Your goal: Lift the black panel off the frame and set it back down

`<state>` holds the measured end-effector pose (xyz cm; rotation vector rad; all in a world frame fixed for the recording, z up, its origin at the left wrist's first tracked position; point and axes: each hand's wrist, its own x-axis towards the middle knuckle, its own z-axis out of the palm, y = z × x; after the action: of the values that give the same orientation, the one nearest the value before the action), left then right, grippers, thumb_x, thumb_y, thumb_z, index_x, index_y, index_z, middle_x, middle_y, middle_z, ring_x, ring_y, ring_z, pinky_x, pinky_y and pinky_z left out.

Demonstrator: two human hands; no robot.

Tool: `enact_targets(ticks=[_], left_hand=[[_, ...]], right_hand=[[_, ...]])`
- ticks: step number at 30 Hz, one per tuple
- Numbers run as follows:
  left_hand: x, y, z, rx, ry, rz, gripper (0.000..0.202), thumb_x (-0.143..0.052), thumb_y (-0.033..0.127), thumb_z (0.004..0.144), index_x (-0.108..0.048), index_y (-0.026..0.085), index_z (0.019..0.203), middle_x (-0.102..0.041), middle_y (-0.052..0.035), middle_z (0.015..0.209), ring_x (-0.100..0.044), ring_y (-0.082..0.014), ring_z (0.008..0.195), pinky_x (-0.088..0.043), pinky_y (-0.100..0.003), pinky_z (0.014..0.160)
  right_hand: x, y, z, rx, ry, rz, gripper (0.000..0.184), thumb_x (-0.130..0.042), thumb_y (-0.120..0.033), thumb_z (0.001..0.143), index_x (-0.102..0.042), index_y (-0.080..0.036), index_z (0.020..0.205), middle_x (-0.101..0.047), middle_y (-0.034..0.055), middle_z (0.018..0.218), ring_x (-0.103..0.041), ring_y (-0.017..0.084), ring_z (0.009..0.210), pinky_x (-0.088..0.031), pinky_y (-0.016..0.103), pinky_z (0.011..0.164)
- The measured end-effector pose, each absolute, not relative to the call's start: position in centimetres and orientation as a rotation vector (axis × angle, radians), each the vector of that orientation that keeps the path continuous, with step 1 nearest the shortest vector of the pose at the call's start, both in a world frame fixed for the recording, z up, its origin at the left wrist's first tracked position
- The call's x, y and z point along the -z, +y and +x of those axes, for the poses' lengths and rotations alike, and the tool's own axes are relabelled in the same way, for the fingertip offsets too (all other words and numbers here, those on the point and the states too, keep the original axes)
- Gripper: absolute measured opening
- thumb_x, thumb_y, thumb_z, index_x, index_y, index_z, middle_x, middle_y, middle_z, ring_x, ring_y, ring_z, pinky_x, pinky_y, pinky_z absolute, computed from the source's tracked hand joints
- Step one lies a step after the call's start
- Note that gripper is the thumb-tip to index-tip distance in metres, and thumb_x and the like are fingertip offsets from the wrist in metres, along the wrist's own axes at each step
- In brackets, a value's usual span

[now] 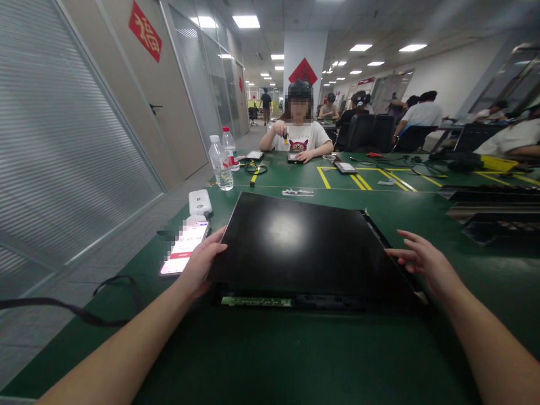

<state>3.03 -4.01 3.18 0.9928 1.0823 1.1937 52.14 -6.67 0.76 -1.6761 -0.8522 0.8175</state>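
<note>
A large black display panel (291, 247) lies tilted in front of me, its left side raised off the green table. My left hand (205, 256) grips the panel's left edge, with the thumb on top and the other fingers hidden beneath. Under the panel shows a black frame (337, 302), with a green circuit board (257, 302) along its near side. My right hand (424, 260) is beside the panel's right edge with fingers apart. One fingertip reaches the edge; I cannot tell whether it touches.
A phone (188, 247) and a white power bank (199, 202) lie at left. Behind them stand two water bottles (221, 166). Dark strips (493, 211) lie at far right. Across the green table (270, 360), a person (297, 132) holds a screwdriver over a small device.
</note>
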Motion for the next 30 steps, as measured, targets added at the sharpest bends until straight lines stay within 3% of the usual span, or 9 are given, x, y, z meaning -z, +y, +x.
enact_targets(ticks=[9, 16, 22, 30], left_hand=[[-3.5, -4.4, 3.6, -1.117, 1.125, 1.005, 0.082, -0.076, 0.028, 0.076, -0.063, 0.016, 0.156, -0.085, -0.0096, 0.113, -0.08, -0.0321, 0.093, -0.06, -0.034, 0.068], [-2.9, -4.2, 3.6, -1.056, 1.136, 0.955, 0.075, -0.075, 0.023, 0.078, -0.066, 0.021, 0.153, -0.086, -0.0081, 0.109, -0.081, -0.0284, 0.082, -0.061, -0.032, 0.063], [-2.9, -4.3, 3.9, -1.065, 1.121, 0.937, 0.064, -0.077, 0.018, 0.079, -0.073, 0.019, 0.143, -0.086, -0.0075, 0.099, -0.082, -0.0276, 0.085, -0.063, -0.032, 0.069], [-2.6, -4.1, 3.8, -1.062, 1.067, 0.992, 0.063, -0.083, 0.021, 0.078, -0.073, 0.018, 0.14, -0.086, -0.012, 0.116, -0.082, -0.0313, 0.102, -0.065, -0.037, 0.082]], right_hand=[[-1.1, -6.8, 52.0, -0.77, -0.841, -1.71, 0.065, -0.071, -0.052, 0.072, -0.069, -0.024, 0.131, -0.082, 0.0123, 0.088, -0.062, 0.021, 0.069, -0.039, 0.028, 0.052], [-1.4, -6.9, 51.8, -0.758, -0.824, -1.708, 0.063, -0.073, -0.05, 0.068, -0.069, -0.025, 0.126, -0.08, 0.012, 0.086, -0.06, 0.021, 0.068, -0.037, 0.029, 0.052], [-1.8, -7.0, 51.5, -0.759, -0.81, -1.73, 0.064, -0.074, -0.051, 0.067, -0.069, -0.024, 0.125, -0.081, 0.0144, 0.086, -0.06, 0.023, 0.071, -0.038, 0.029, 0.053], [-1.2, -6.8, 52.4, -0.753, -0.851, -1.755, 0.062, -0.071, -0.052, 0.075, -0.069, -0.025, 0.131, -0.082, 0.0151, 0.091, -0.061, 0.023, 0.075, -0.039, 0.03, 0.053]])
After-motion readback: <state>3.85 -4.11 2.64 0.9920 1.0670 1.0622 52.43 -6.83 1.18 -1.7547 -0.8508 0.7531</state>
